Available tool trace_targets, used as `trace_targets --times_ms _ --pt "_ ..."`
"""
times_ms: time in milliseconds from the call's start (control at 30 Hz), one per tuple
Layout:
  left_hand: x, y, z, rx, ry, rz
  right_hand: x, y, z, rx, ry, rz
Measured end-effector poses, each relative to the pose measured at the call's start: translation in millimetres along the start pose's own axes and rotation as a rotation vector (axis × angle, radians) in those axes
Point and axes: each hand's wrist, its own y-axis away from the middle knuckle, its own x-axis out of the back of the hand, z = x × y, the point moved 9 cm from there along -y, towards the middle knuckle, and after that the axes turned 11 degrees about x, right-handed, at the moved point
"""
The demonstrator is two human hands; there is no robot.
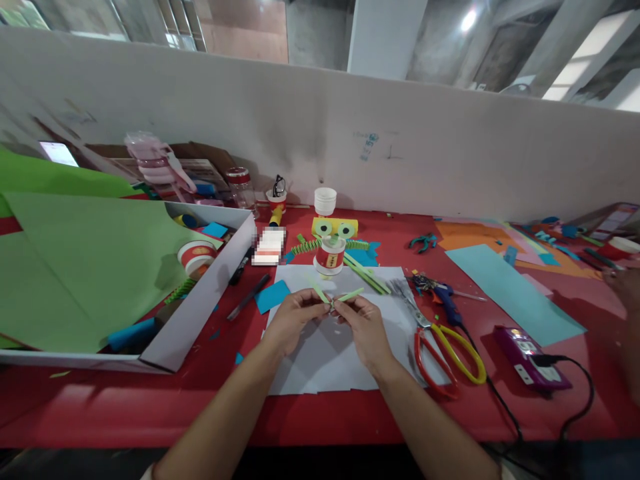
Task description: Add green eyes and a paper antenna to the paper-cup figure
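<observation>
My left hand and my right hand meet over the white paper sheet. Between their pinched fingertips are light green paper strips, whose ends stick up to either side; how they join is hidden by the fingers. Just beyond stands a red and white paper cup with green folded-paper springs reaching out at its sides. Behind it lies a yellow piece with round paper eyes. Loose green strips lie beside the cup, and a blue paper square is near my left hand.
Scissors with red and yellow handles lie right of the sheet, near a glue gun and a corded purple device. A white box of craft pieces fills the left. Another person's hand shows at the right edge.
</observation>
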Motion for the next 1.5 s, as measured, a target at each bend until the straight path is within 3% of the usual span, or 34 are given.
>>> trace_targets --times_ms 167,400,467,567,633,867,1100,1500 --pt "1.6 -1.0 -6.5 0.069 -0.027 -0.001 2.1 -2.8 -3.4 0.018 0.001 0.007" --pt "6.9 -0.8 -5.8 0.07 0.006 0.039 41.7 -8.9 -15.1 0.092 -0.163 0.339" --pt "8.5 -1.2 -4.8 0.051 0.035 0.056 32.6 -6.6 -15.4 0.08 -0.143 0.251" --pt "8.4 -1.4 -5.0 0.05 0.073 0.066 -0.7 1.6 -12.6 0.069 -0.006 -0.05" --pt "6.6 -1.0 -3.2 0.033 0.079 0.054 -13.5 7.3 -10.6 0.096 0.057 -0.144" --pt "4.9 2.8 1.9 -0.01 -0.014 0.036 -8.4 6.6 -2.1 0.064 0.063 -0.098" --pt "10.2 12.1 1.1 -0.014 -0.028 0.191 -8.6 7.5 2.3 -0.041 -0.023 -0.085" --pt "10.4 8.3 -3.2 -0.09 -0.093 0.086 -7.7 6.6 17.8 -0.211 -0.185 -0.086"
